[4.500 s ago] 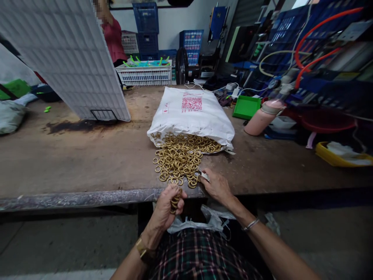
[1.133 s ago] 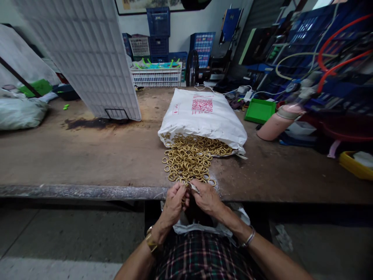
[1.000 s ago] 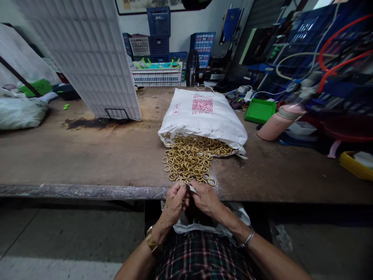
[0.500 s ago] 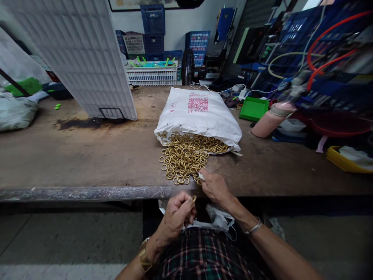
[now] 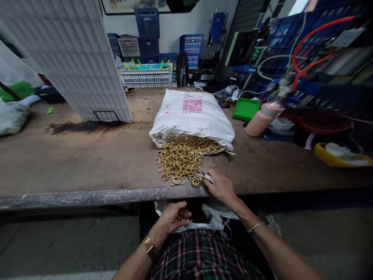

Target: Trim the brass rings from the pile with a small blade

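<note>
A heap of brass-coloured rings (image 5: 180,159) spills from the open mouth of a white sack (image 5: 171,112) and spreads to the table (image 5: 87,167)'s near edge. Red printing covers the sack's top: a square QR code (image 5: 192,105), lines of characters around it and a small boxed mark to one side, all too small for me to read.

The right hand (image 5: 220,187), over that near edge, has thumb and fingers pressed together, pinching a small pale-handled tool (image 5: 208,178). Its dark tip sits right by the outermost rings; I can't tell whether it touches them. The left hand (image 5: 172,218) hangs just off the edge, fingers half curled, thumb apart; whether anything lies in that palm, I can't tell.

Towards the table's right side a pink bottle (image 5: 259,122) leans near a green tray (image 5: 246,109). Beyond the far edge stands a white crate (image 5: 147,79).
</note>
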`<state>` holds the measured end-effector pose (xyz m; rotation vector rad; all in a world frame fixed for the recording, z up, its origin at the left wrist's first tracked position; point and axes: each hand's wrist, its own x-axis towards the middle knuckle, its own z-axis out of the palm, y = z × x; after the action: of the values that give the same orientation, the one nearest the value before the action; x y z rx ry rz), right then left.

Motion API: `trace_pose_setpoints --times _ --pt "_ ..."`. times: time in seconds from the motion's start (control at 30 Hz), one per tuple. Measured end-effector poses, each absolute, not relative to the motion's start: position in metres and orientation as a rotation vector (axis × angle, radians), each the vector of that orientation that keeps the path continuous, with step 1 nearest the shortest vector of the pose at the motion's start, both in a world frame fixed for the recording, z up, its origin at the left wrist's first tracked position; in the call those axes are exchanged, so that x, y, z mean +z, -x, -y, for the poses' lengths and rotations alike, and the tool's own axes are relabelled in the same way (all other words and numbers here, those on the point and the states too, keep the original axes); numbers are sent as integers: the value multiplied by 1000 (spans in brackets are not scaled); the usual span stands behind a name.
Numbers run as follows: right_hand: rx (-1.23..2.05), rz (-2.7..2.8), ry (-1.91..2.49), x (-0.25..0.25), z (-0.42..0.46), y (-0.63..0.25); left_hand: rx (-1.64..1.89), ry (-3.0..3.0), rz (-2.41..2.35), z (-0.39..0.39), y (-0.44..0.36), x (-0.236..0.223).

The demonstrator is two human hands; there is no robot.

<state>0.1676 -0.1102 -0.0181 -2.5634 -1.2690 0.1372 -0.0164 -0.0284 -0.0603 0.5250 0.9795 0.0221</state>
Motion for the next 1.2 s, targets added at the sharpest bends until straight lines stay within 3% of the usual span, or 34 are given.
trace_pose_setpoints --times 0.33,0.63,0.97,1.2 --pt "147 1378 2533 -19 108 -168 97 -517 -947 36 10 -69" --pt "250 1179 2434 -25 109 -175 59 -1022 -813 47 10 -41" --pt "888 821 1742 -9 95 -142 585 -1457 -710 36 -6 -8" --pt "1217 550 1535 -13 93 -124 591 -1627 -565 21 -3 -15"
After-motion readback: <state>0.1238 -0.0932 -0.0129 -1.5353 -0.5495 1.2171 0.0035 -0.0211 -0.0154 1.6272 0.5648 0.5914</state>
